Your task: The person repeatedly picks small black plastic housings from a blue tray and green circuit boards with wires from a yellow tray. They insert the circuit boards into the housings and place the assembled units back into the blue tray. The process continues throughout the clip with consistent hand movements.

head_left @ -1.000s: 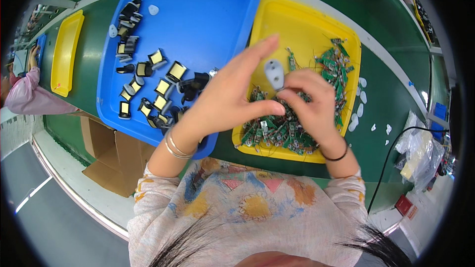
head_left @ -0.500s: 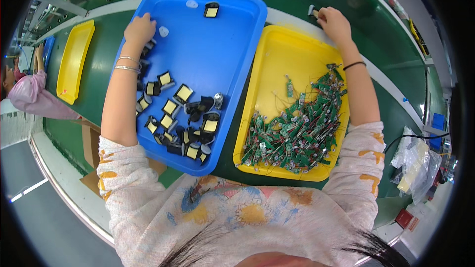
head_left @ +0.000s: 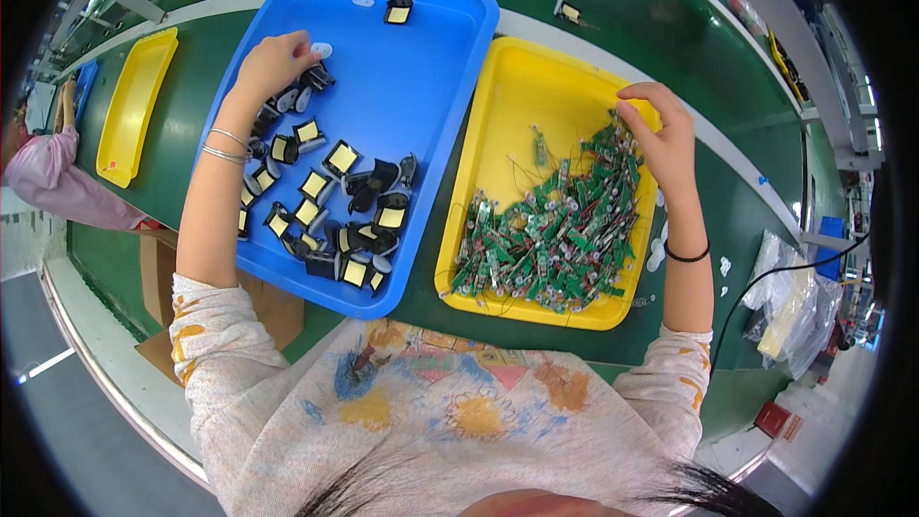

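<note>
My left hand [head_left: 274, 63] is over the upper left of a blue tray [head_left: 421, 96], its fingers pressed together. A black plastic part [head_left: 319, 78] and a translucent disc [head_left: 322, 50] lie right at the fingertips; whether they are gripped is unclear. More black parts with pale yellow pads [head_left: 342, 158] fill the tray's lower half. My right hand [head_left: 667, 139] hangs at the right rim of a yellow tray [head_left: 512, 77], thumb and forefinger apart with nothing between them. Below it spreads a heap of small green circuit boards [head_left: 555, 239] with thin wires.
One black part with a yellow pad [head_left: 568, 11] lies on the green surface beyond the yellow tray. A second yellow tray [head_left: 139, 105] stands left, near a person in pink [head_left: 57, 182]. Clear plastic bags [head_left: 795, 306] and a black cable [head_left: 756, 282] are right.
My right hand has let go of the black part on the far green surface and come back to the yellow tray. My left hand has shifted slightly right and down over the black parts.
</note>
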Available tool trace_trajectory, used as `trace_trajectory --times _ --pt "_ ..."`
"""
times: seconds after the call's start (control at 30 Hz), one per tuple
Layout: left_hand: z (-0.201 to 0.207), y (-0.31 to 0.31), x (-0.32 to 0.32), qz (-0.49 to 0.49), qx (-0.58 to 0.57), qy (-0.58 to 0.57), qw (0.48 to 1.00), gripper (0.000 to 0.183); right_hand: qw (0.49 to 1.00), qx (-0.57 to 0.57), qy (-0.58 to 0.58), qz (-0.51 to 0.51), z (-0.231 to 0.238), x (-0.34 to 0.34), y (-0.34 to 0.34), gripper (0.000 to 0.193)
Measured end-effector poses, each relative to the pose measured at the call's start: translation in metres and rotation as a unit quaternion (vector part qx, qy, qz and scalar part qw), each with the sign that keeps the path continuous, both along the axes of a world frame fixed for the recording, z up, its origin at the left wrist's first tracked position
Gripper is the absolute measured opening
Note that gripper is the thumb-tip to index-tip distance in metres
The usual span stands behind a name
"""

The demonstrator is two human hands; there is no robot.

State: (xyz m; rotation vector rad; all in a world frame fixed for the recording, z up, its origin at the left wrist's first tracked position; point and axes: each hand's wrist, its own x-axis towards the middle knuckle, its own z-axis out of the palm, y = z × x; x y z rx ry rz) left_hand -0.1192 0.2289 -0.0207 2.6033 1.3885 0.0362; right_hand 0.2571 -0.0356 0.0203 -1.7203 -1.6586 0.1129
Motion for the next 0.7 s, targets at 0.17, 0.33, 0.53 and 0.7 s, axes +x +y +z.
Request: trace_trajectory --times 0.17,0.33,0.53,0.7 --pt "0.0 -0.02 -0.01 -0.08 0.015 -0.059 0.995 0.013 0.995 0.022 0.09 -0.039 -0.006 0.013 -0.03 0.012" --pt "0.008 -0.031 -0.022 -0.135 0.123 0.032 0.983 0.022 0.99 -0.074 0.108 -0.057 -0.006 0.003 -0.037 0.014" --pt "0.037 -0.07 0.006 -0.126 0.252 0.032 0.959 0.025 0.956 -0.274 -0.098 -0.029 -0.022 -0.05 -0.006 0.023" --pt "0.057 -0.146 0.065 -0.162 0.155 -0.213 0.951 0.028 0.948 -0.228 -0.22 -0.034 -0.049 -0.072 0.014 0.026"
